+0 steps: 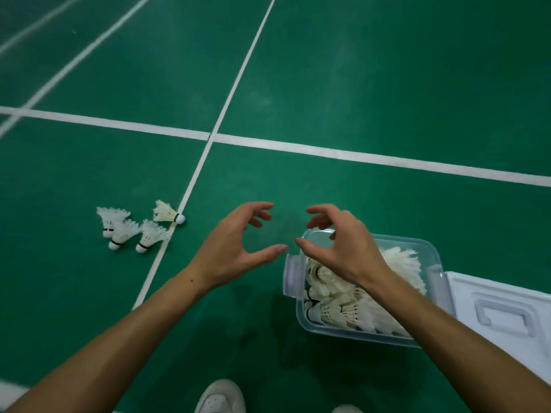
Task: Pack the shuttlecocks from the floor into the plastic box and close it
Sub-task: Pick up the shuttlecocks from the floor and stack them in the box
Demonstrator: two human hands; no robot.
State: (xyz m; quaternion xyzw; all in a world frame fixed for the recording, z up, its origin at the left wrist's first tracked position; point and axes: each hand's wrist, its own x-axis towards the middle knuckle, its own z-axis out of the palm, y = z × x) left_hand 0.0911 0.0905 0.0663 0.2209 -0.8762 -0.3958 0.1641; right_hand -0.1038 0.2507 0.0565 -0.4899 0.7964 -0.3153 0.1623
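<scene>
Dim, even overhead light; soft sheen on the green floor [357,84], faint shadows underfoot, wide-angle bowing at edges, slightly soft focus

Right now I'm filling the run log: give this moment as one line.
left hand open, empty | right hand open, empty | four shuttlecocks on floor | plastic box open, part-filled | lid beside box

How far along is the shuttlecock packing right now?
Mostly done: the box already holds a heap of shuttlecocks. In hand: nothing; the left hand and right hand hang open and empty by the box. Left: four loose shuttlecocks lie on the floor to the left, and the lid lies off beside the box, so closing remains.
</scene>
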